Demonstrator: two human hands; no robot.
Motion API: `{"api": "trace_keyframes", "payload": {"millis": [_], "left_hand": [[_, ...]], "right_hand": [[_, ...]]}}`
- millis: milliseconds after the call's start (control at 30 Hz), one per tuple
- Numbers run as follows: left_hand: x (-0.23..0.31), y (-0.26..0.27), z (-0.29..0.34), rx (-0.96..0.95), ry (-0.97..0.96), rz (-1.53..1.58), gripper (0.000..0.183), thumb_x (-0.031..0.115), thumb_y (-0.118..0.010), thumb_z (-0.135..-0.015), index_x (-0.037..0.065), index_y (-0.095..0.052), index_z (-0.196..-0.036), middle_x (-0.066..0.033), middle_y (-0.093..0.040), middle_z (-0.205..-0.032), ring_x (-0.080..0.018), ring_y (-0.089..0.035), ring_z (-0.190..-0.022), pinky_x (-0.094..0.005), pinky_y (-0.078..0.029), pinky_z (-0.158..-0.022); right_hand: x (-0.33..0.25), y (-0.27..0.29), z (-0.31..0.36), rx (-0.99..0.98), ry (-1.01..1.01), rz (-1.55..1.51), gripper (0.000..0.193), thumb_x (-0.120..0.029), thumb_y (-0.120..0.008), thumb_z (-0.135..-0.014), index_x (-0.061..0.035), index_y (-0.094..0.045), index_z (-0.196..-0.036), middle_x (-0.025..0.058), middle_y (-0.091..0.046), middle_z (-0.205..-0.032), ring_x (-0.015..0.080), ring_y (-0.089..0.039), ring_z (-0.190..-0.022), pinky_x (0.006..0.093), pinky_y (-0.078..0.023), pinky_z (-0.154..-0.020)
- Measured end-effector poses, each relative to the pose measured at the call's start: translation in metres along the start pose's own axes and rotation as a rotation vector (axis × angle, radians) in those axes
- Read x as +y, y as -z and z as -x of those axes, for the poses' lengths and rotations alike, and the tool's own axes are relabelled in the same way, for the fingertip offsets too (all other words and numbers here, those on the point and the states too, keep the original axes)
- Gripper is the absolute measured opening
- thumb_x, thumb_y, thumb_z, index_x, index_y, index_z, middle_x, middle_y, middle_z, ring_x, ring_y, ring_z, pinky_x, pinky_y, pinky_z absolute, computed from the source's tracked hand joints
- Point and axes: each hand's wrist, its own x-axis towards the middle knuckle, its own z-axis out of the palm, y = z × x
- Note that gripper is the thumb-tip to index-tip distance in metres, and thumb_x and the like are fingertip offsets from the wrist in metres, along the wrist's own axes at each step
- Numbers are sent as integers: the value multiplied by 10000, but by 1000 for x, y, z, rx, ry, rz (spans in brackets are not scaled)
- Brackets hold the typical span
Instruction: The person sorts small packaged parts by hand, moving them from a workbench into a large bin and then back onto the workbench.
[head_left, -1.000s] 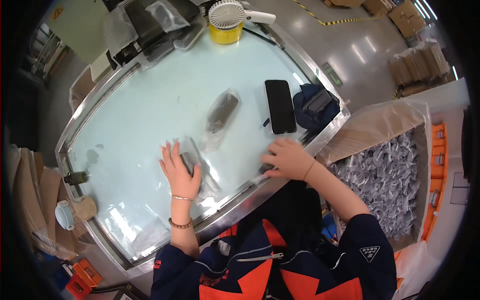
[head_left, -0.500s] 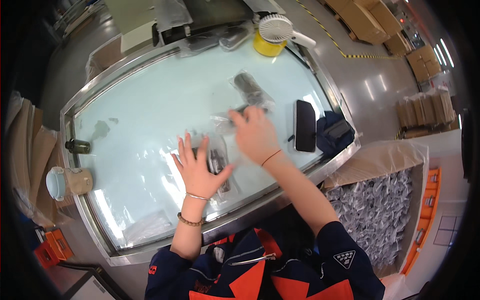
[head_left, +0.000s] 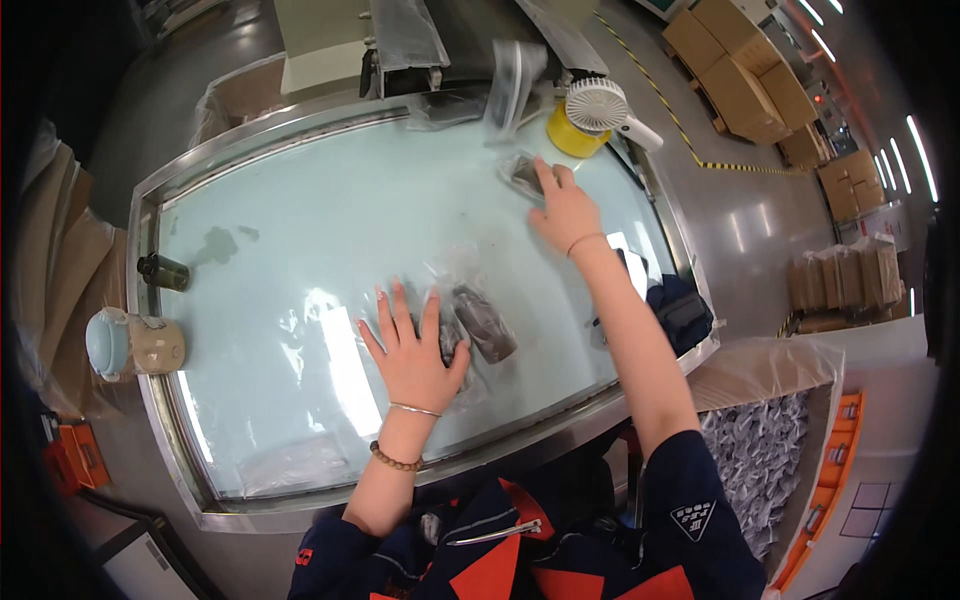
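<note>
My left hand (head_left: 415,355) lies flat with fingers spread, over a dark part in a clear plastic bag (head_left: 453,343) that shows past its thumb side. Right beside that sits another bagged dark part (head_left: 483,320), touched by neither hand. Farther out, my right hand (head_left: 568,210) reaches across the table, fingers stretched and thumb apart. Its fingertips rest at the end of a third bagged dark part (head_left: 522,178); whether they grip it is hard to see. At the far edge, a blurred bagged part (head_left: 514,85) stands out below the chute (head_left: 408,40).
A white fan (head_left: 597,104) on a yellow base stands at the far right. My right forearm partly covers a phone (head_left: 637,268) beside a dark cloth bundle (head_left: 683,310). A jug (head_left: 150,345) and dark bottle (head_left: 163,272) stand left. A carton of bagged pieces (head_left: 755,480) sits lower right.
My right hand has moved away and to the right, from mid-table to a farther bagged part. One bagged part now lies beside my left hand. A blurred one has appeared by the chute.
</note>
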Motion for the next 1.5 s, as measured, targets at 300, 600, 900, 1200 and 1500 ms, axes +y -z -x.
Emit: {"api": "trace_keyframes", "payload": {"millis": [300,600,900,1200,1500], "left_hand": [[-8,-1,-7,-7,31,45,622,386,-660,-719,97,-530,-1255,-199,-355,-1400,-403,-228,-1352,-613,-83,-1079],[-8,0,-10,0,23,29,636,378,-666,-681,103,-538,-1240,-170,-405,-1350,-389,-270,-1329,-613,-106,-1078],[-9,2,-10,9,28,62,607,370,-665,-679,107,-553,-1214,-152,-435,-1310,-386,-294,-1312,-616,-128,-1069],[-11,3,-11,16,34,54,581,357,-659,-679,91,-563,-1186,-151,-460,-1281,-387,-318,-1297,-621,-135,-1065],[-9,0,-12,21,31,55,596,364,-664,-674,88,-562,-1192,-148,-454,-1297,-381,-314,-1301,-613,-133,-1071]], "right_hand": [[8,21,32,-353,821,-130,359,36,-555,-674,-228,-672,-887,-22,-608,-1136,242,-541,-990,330,-472,-831],[-52,-2,-47,127,550,-98,523,-163,-635,-751,-149,-491,-1253,136,-551,-1196,274,-556,-1030,382,-473,-850],[-18,25,16,-609,-153,187,720,-355,-622,-833,-44,-285,-1388,204,-647,-973,370,-633,-868,453,-499,-757],[-8,53,24,-286,-63,23,492,-468,-451,-920,-97,-479,-1241,208,-637,-755,398,-626,-699,472,-506,-647],[47,10,-11,-330,-106,201,571,-570,-397,-911,-58,-639,-984,192,-600,-958,348,-616,-868,422,-499,-748]]}}
